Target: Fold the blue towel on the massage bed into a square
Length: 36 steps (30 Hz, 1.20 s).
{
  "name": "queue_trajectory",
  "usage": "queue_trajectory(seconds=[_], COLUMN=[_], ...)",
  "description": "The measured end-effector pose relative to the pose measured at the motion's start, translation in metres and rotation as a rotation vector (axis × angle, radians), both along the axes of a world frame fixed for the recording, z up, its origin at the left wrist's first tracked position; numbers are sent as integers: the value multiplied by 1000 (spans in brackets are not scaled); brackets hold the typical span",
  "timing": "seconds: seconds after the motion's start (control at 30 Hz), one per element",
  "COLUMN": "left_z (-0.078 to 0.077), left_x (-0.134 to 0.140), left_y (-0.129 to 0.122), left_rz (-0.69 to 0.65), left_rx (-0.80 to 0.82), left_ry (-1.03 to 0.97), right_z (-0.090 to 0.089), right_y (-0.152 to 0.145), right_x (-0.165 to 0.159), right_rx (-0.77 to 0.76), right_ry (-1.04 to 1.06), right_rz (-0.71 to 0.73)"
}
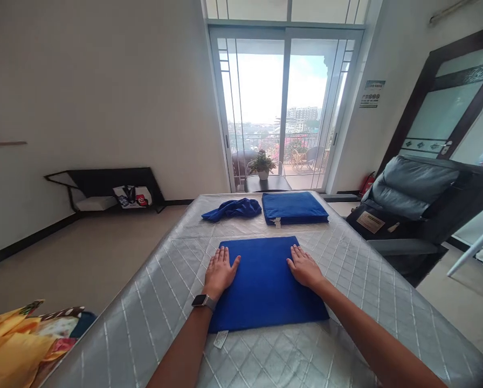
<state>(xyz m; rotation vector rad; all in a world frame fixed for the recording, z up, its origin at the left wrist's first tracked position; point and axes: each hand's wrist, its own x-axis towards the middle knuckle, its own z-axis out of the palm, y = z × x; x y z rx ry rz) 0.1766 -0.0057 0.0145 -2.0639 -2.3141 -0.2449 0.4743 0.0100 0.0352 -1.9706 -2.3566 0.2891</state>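
Note:
A blue cloth (266,291), spread flat and square, lies in front of me on a silver quilted mattress (172,285). A white label (221,339) sticks out at its near left corner. My left hand (221,269) rests flat on the cloth's left edge, fingers stretched forward and thumb out. On the right edge my right hand (304,265) lies flat too, fingers stretched out. Beyond them sits a neat stack of folded blue cloths (295,207), with a crumpled blue cloth (234,209) to its left.
A dark recliner (419,199) stands to the right of the mattress. Colourful fabric (19,345) is heaped at the lower left. Past the far edge, a potted plant (263,164) stands on a chair before glass sliding doors (285,108). A black rack (112,188) lines the left wall.

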Motion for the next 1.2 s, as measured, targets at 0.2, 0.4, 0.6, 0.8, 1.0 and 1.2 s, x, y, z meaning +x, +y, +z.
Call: queue_trajectory(seconds=[0.2, 0.4, 0.6, 0.8, 1.0, 1.2], left_z=[-2, -4, -4, -1, 14, 22], left_x=[0, -1, 0, -12, 37, 163], left_y=[1, 1, 2, 4, 13, 42], left_rz=[5, 3, 6, 9, -173, -535], left_rx=[11, 2, -21, -46, 38, 62], left_ry=[-10, 14, 29, 90, 94, -101], right_z=[11, -9, -15, -12, -8, -9], right_y=[35, 55, 53, 50, 46, 45], right_x=[-4, 2, 3, 1, -1, 2], right_rx=[42, 67, 106, 112, 111, 109], right_ry=[-23, -7, 13, 80, 115, 77], right_rz=[43, 14, 9, -6, -9, 26])
